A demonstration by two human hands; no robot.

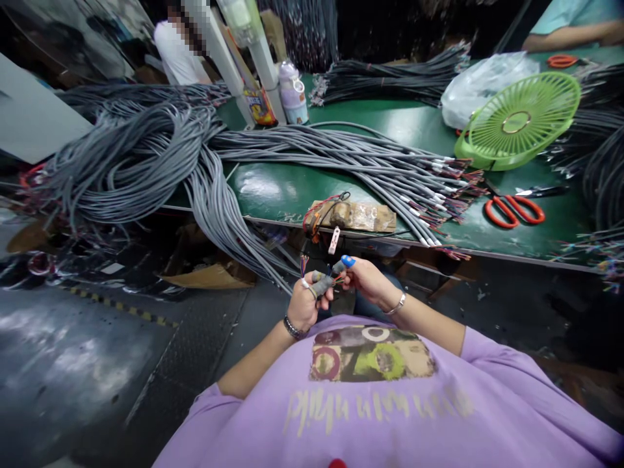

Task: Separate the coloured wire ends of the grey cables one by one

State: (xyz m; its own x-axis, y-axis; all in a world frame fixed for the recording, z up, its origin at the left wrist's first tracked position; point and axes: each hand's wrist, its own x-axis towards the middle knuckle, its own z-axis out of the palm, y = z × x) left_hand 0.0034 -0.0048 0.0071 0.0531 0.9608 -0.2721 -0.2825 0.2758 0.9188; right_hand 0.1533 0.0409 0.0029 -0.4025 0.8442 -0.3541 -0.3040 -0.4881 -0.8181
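Lilac shirt fabric fills the foreground, softly creased, with a patchy printed panel and pale lettering across the chest. Just beyond its front edge, both hands meet over the grey cables, short of the workbench. The held length slants from the bench at upper left down and rightward into the left hand, its long axis following that diagonal. One short fan of bare-ended wires points up and away from the person; another set, the thin coloured wires, points right, toward the right hand.

The left hand is curled firmly around the grey cables. The right thumb, blue at its tip, and finger are pinched together on the thin coloured wires. Grey tubular pieces show among the fingers; whether they are cable sheath or finger wrapping, I cannot tell.

Smooth, matte cable loops into a thick coil at left, while a straighter bundle runs rightward along the glossy green bench top, ending in splayed wires. Nearby sit a tape-wrapped cardboard block, scissors with orange-red loops and a round, ribbed green fan.
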